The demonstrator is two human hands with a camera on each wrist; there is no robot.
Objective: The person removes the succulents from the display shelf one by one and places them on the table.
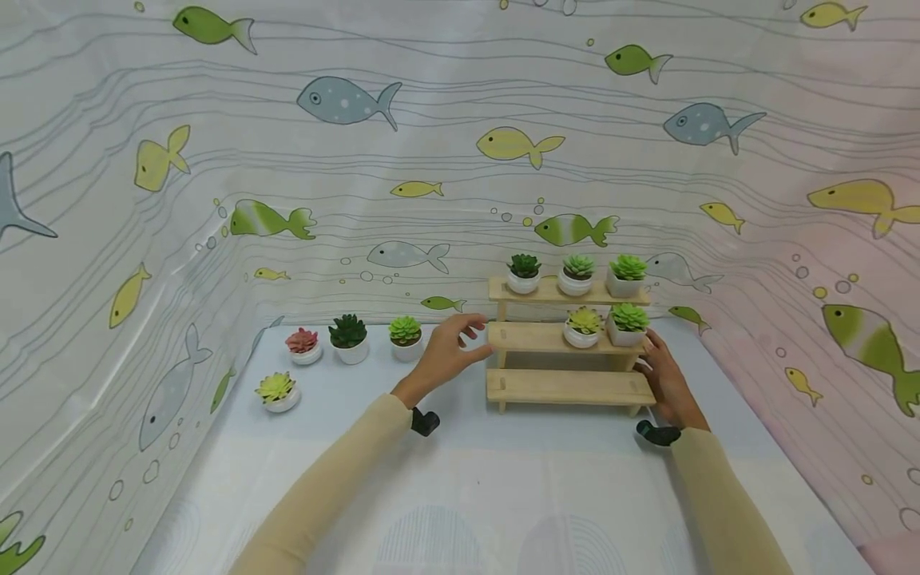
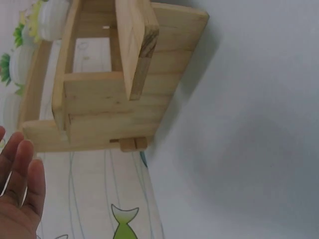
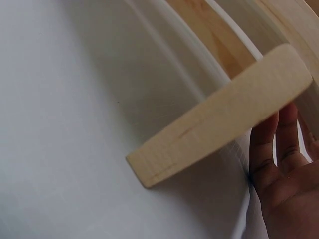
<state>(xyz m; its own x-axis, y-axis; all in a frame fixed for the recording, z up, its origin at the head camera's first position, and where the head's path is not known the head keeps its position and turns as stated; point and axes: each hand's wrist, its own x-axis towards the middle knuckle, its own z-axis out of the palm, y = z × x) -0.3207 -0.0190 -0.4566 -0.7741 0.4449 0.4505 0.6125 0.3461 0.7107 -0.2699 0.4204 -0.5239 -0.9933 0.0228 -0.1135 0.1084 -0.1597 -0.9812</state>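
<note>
Wooden shelf [image 1: 571, 386] stretches nine-to-three between my hands, left hand [image 1: 444, 351] loose-fingered at nine, right hand [image 1: 664, 379] at three, grip unclear.

Nine potted plants [image 1: 406, 337] can be counted. Five are carried by one wooden stand [image 1: 575, 389], in which three shelves are found: three plants are borne by the top shelf [image 1: 549, 289] and two by the middle shelf [image 1: 532, 338]. The other four are set on one table [image 1: 496, 463]. By colour, one red plant [image 1: 303, 343], two yellow plants [image 1: 277, 389], two dark green plants [image 1: 349, 331] and four lighter green plants [image 1: 628, 271] are made out. Two hands [image 1: 447, 351], two sleeves [image 1: 323, 479] and two black wrist devices [image 1: 426, 422] are seen. More than twenty printed fish [image 1: 345, 100] are shown.
</note>
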